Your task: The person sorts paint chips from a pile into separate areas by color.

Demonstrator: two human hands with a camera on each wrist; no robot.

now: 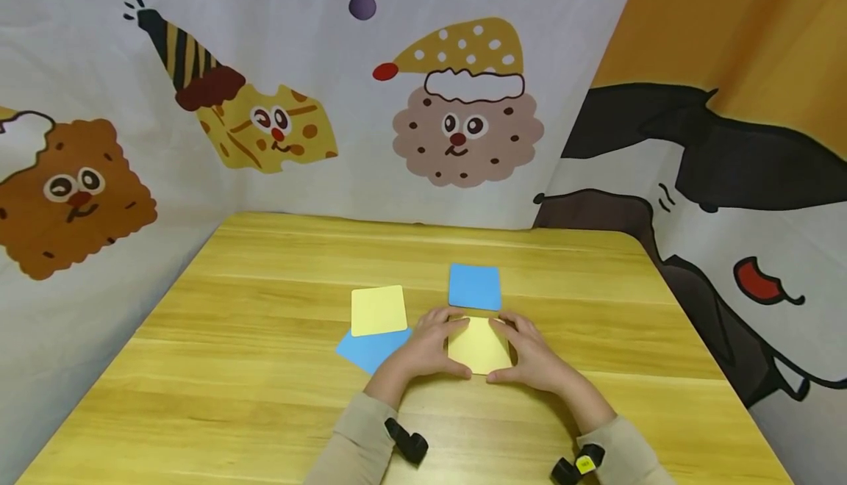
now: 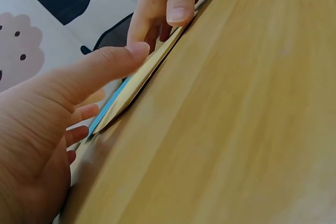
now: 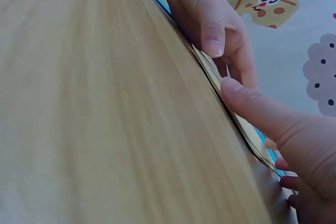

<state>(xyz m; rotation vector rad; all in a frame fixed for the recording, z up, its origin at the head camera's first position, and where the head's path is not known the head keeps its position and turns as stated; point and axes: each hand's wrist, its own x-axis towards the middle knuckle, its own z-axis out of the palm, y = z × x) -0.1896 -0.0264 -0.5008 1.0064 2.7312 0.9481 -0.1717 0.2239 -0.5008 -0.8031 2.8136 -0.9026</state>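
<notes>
A thin stack of yellow square papers (image 1: pixel 479 351) lies on the table between the two hands. My left hand (image 1: pixel 429 347) holds its left side, thumb at the near edge and fingers toward the far edge. On the opposite side my right hand (image 1: pixel 534 354) grips it in the same way. Seen low in the left wrist view, the yellow stack (image 2: pixel 126 95) shows layered edges, slightly lifted at one end. The right wrist view shows its sheets (image 3: pixel 247 129) a little apart near the thumbs. A blue square (image 1: pixel 475 286) lies just beyond the fingertips.
Left of the hands, another yellow square (image 1: pixel 379 311) partly overlaps a tilted blue square (image 1: pixel 372 350). The wooden table (image 1: pixel 251 367) reaches back to a hanging cloth (image 1: pixel 370 176) with cartoon prints. Black wrist mounts (image 1: pixel 409 444) sit on both sleeves.
</notes>
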